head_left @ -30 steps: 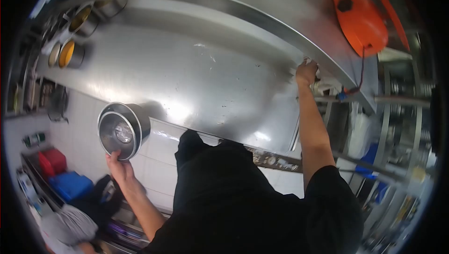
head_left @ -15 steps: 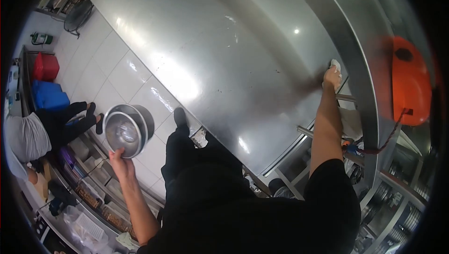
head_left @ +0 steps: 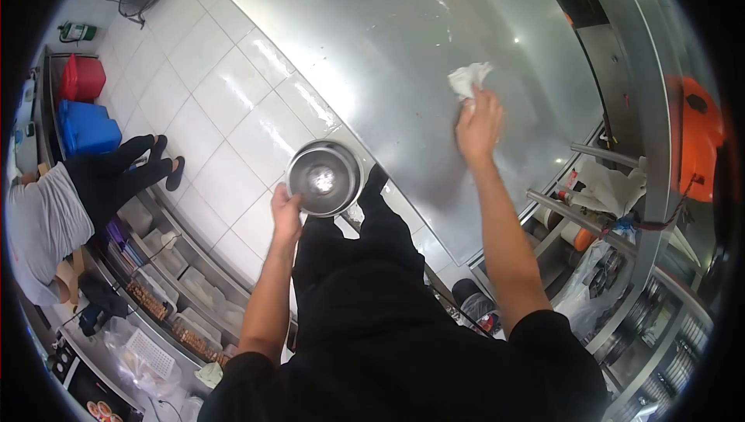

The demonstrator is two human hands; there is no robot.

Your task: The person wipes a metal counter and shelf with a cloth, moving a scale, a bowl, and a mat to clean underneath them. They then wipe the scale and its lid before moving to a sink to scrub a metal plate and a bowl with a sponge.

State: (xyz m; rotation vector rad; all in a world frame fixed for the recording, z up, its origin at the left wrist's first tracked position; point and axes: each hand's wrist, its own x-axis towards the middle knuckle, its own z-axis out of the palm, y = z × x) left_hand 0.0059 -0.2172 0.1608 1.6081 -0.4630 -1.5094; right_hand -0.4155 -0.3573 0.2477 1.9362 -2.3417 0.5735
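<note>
My left hand [head_left: 286, 212] grips the rim of a metal bowl [head_left: 322, 179] held beside the table edge, above the tiled floor. The bowl looks stacked with another, and a bright reflection shows inside. In my right hand [head_left: 479, 127] is a crumpled white cloth [head_left: 469, 79], pressed against or just over the stainless steel table [head_left: 372, 72]. My fingers are closed on its lower end. Small dark specks and a few shiny wet marks dot the steel near the cloth.
A metal rail frame [head_left: 640, 49] and an orange object [head_left: 697, 138] stand at the right. Shelves with stacked metal pans [head_left: 675, 360] are below. On the left, another person [head_left: 85, 197] stands by a counter with bins, near a blue container [head_left: 89, 127] and a red container [head_left: 82, 78].
My right hand has moved with the cloth from the table's far right edge toward its middle. My left hand has brought the bowl inward, closer to my body. The view has shifted.
</note>
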